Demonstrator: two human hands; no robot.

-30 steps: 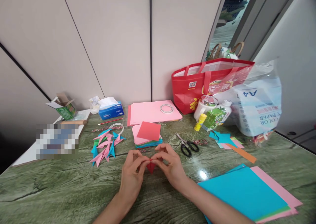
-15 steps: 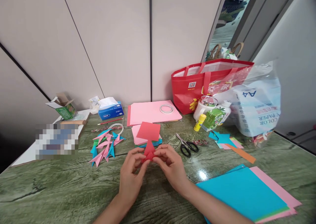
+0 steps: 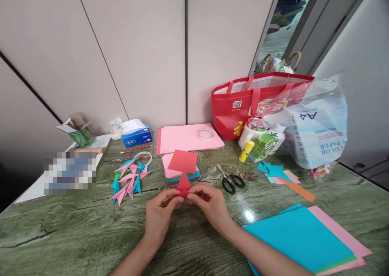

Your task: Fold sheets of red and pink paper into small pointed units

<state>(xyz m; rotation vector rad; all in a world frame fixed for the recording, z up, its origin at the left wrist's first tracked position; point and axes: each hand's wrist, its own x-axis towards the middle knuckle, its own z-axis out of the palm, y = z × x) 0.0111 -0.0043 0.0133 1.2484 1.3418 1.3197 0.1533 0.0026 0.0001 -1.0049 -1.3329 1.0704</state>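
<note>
Between my two hands is a small folded piece of red paper [image 3: 183, 184], its narrow point facing away from me. My left hand [image 3: 160, 211] pinches its lower left corner between thumb and fingers. On the lower right corner, my right hand [image 3: 209, 205] grips it the same way. Just beyond lies a stack of square paper [image 3: 183, 161], red on top with pink and blue beneath. To the left sit several folded pink, blue and green paper pieces [image 3: 129, 178]. Black-handled scissors [image 3: 230, 179] rest to the right.
Large blue sheets [image 3: 298, 239] lie at front right, over pink ones. Behind are pink sheets [image 3: 182, 138] with a tape roll [image 3: 205, 134] on them, and a blue tissue box [image 3: 136, 137]. A yellow glue stick [image 3: 246, 151], red bag [image 3: 225, 114] and paper scraps [image 3: 276, 170] stand or lie right.
My fingers have shifted outward and slightly down to the lower corners of the red paper, so more of it shows. The things on the table have stayed put.
</note>
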